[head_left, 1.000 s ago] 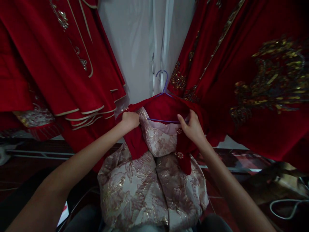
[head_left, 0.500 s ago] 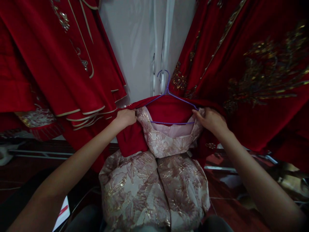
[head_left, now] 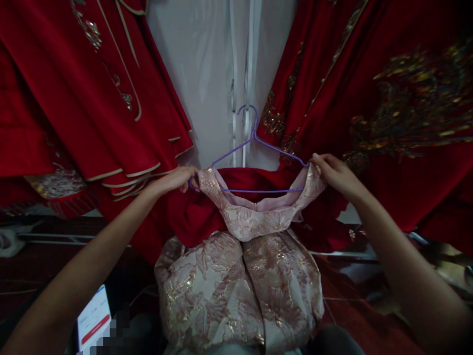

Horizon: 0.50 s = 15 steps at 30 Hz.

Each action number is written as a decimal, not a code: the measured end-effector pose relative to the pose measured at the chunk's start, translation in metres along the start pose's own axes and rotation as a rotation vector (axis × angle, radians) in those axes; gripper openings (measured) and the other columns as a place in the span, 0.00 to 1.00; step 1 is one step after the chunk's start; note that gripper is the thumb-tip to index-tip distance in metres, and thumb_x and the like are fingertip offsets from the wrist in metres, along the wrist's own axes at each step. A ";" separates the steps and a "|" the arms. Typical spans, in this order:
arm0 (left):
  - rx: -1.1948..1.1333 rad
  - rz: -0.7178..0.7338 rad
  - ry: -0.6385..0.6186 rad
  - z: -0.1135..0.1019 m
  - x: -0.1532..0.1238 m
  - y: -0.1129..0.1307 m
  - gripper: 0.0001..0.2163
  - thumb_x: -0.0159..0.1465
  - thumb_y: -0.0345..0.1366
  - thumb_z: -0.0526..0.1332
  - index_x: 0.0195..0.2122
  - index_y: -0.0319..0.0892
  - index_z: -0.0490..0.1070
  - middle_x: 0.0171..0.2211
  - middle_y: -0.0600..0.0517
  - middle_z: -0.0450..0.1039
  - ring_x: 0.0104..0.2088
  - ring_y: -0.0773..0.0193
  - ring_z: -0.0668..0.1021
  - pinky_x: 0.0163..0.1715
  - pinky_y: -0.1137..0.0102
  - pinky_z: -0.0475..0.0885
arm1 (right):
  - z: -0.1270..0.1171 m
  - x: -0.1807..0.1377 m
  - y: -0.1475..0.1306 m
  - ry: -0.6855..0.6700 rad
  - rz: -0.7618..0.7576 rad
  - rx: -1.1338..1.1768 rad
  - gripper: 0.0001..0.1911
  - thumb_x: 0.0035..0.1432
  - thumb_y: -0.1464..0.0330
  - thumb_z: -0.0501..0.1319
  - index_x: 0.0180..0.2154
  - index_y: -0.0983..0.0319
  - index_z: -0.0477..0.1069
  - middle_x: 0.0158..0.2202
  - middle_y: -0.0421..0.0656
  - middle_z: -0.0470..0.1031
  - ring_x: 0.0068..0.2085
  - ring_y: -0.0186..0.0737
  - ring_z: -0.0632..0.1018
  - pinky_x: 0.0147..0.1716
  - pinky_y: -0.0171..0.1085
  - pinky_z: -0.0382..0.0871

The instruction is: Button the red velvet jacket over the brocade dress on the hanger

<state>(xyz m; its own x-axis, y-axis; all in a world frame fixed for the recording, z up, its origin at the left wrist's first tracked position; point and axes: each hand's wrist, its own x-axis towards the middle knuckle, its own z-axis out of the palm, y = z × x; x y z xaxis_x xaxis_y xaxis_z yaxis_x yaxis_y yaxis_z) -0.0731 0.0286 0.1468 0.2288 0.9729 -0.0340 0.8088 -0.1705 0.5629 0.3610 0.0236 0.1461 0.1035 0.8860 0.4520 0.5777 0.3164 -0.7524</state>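
A pale pink and gold brocade dress (head_left: pixel 258 222) hangs on a purple hanger (head_left: pixel 254 135), its skirt bunched below the bodice. My left hand (head_left: pixel 185 178) is closed at the left shoulder strap, beside the hanger's left end; its fingertips are partly hidden. With thumb and fingers together, my right hand (head_left: pixel 336 175) pinches the dress's right shoulder strap near the other end of the hanger. Behind the bodice sags a dark red garment (head_left: pixel 195 214), below the hanger's arms. Nothing shows supporting the hanger's hook.
Red embroidered garments hang on the left (head_left: pixel 92 108) and on the right (head_left: pixel 369 98). Grey-white doors (head_left: pixel 199 74) with long handles stand behind. A lit phone (head_left: pixel 94 318) lies at lower left. Metal rails (head_left: pixel 70 238) run low over a reddish tiled floor.
My hands have moved apart, spreading the shoulder straps outward. The dark red garment has slipped from the hanger's arms and now sags behind the dress.
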 end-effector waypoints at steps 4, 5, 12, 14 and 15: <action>0.098 0.054 0.118 0.009 0.003 0.003 0.22 0.63 0.49 0.43 0.49 0.43 0.65 0.34 0.50 0.77 0.24 0.65 0.76 0.25 0.72 0.69 | 0.005 -0.002 0.010 -0.028 -0.070 0.011 0.20 0.54 0.49 0.54 0.31 0.59 0.67 0.26 0.41 0.69 0.27 0.37 0.68 0.26 0.35 0.63; 0.146 0.074 0.147 0.011 0.004 0.004 0.21 0.63 0.51 0.45 0.47 0.44 0.67 0.35 0.50 0.77 0.28 0.64 0.77 0.28 0.73 0.69 | 0.006 -0.003 0.012 -0.034 -0.081 0.012 0.19 0.54 0.49 0.55 0.31 0.58 0.67 0.26 0.41 0.69 0.27 0.37 0.69 0.26 0.36 0.63; 0.348 0.152 0.253 0.018 0.012 -0.002 0.18 0.64 0.48 0.47 0.41 0.44 0.72 0.35 0.51 0.78 0.36 0.62 0.78 0.36 0.74 0.68 | 0.012 -0.006 0.019 0.071 -0.105 0.054 0.16 0.53 0.51 0.57 0.31 0.58 0.67 0.27 0.40 0.71 0.27 0.37 0.70 0.26 0.36 0.63; 0.381 0.187 0.289 0.022 0.013 -0.006 0.20 0.66 0.46 0.45 0.48 0.44 0.70 0.38 0.50 0.78 0.37 0.62 0.78 0.37 0.74 0.68 | 0.015 -0.006 0.019 0.112 -0.078 0.067 0.16 0.53 0.52 0.58 0.31 0.58 0.68 0.28 0.41 0.71 0.28 0.38 0.70 0.26 0.36 0.63; 0.397 0.201 0.306 0.024 0.013 -0.008 0.21 0.67 0.45 0.44 0.51 0.44 0.68 0.40 0.49 0.78 0.37 0.62 0.78 0.37 0.73 0.68 | 0.016 -0.006 0.020 0.139 -0.072 0.062 0.16 0.53 0.52 0.58 0.31 0.58 0.68 0.28 0.41 0.71 0.28 0.38 0.71 0.27 0.36 0.64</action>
<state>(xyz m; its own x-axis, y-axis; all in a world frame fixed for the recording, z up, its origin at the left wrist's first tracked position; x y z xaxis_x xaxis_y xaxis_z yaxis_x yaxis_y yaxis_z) -0.0635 0.0384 0.1220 0.2800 0.9059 0.3178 0.9215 -0.3464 0.1757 0.3587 0.0299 0.1209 0.1774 0.8060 0.5647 0.5368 0.4017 -0.7420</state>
